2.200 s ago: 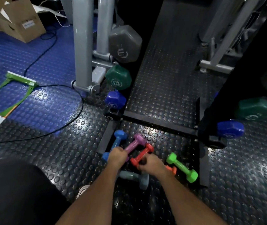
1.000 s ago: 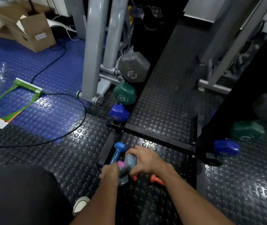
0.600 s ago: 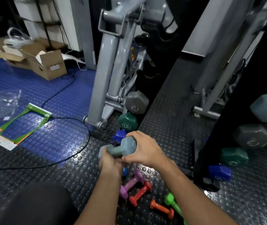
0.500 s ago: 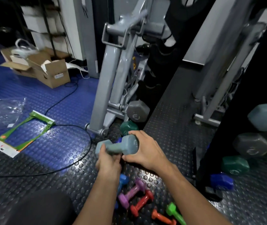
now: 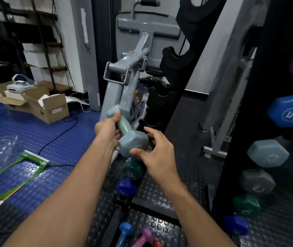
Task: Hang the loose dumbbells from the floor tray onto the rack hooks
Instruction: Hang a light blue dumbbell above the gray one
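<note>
**Inspector A:** We note one grey-blue dumbbell held up at mid-scene, off the floor. Our left hand has fingers and thumb clenched round its handle. Our right hand touches the near head with relaxed, spread fingertips and is not wrapped round anything.

**Inspector B:** Agreed. Its long axis runs from far-left to near-right, tilted, near head lower. The empty black hooks of the left rack post lie just beyond and right of the far head. We judge the left hand carries the load and the right, nearer those hooks, only steers; the bar likely needs turning across the rack first.

**Inspector A:** Count, please.

**Inspector B:** Held: one. On the left post below the hands: a green head and a dark blue head, two visible. On the right post: six heads, being purple, blue marked 5, grey-blue, grey, green and dark blue. In the floor tray at the near edge: a blue dumbbell, a purple dumbbell and a red tip, three in frame; more may be cut off.
</note>
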### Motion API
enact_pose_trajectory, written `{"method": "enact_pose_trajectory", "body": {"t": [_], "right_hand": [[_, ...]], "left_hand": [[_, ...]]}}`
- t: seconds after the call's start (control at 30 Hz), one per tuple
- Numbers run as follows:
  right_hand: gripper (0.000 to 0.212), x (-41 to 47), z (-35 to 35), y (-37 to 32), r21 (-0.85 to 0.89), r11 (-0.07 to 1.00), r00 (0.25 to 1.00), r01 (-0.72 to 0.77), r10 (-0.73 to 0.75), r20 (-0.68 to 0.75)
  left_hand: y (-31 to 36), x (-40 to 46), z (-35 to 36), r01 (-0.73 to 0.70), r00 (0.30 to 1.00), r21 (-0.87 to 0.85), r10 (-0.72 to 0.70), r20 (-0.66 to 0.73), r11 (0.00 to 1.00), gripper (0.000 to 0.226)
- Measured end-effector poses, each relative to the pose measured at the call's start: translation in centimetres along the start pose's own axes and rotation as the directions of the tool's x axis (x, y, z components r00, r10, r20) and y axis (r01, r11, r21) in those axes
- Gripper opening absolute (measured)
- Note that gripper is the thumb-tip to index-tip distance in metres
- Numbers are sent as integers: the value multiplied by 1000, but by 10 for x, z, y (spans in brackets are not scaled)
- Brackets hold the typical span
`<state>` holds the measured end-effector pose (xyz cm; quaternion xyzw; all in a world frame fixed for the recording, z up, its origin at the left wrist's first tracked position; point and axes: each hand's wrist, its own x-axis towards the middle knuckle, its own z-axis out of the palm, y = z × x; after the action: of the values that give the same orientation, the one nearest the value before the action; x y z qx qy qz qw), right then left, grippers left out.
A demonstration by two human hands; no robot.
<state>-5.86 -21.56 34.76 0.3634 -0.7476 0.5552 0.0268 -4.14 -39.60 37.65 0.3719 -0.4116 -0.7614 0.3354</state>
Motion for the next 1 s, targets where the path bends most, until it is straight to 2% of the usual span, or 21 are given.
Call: {"method": "enact_pose_trajectory", "body": {"t": [0.1,0.2,0.37,0.43,0.6,0.73,0.8,1.0], "right_hand": [[55,8,5,-6,22,999,991,-41,43,-127],[47,17,11,-8,37,996,967,-80,86,-239],[45,27,19,-13,46,991,933,-125,134,-334],[46,29,22,-13,42,990,928,-135,142,-346],[46,29,30,-19,7,987,918,-163,155,-366],[48,29,32,-23,-28,985,907,-173,148,-394],[48,32,31,-24,-37,982,902,-184,154,-403],[40,52,17,-25,-83,962,884,-259,201,-423]], "left_hand": [[17,7,29,-48,992,98,36,120,994,40],[25,19,49,-59,966,167,15,257,984,49],[31,39,67,-61,928,251,-37,370,966,30],[32,43,64,-55,911,280,-66,407,958,30],[27,45,48,11,833,149,-92,546,989,34],[17,46,40,42,816,56,-66,575,998,34],[18,43,43,17,837,40,-36,546,999,31],[27,38,71,9,897,171,-84,435,985,42]]}}
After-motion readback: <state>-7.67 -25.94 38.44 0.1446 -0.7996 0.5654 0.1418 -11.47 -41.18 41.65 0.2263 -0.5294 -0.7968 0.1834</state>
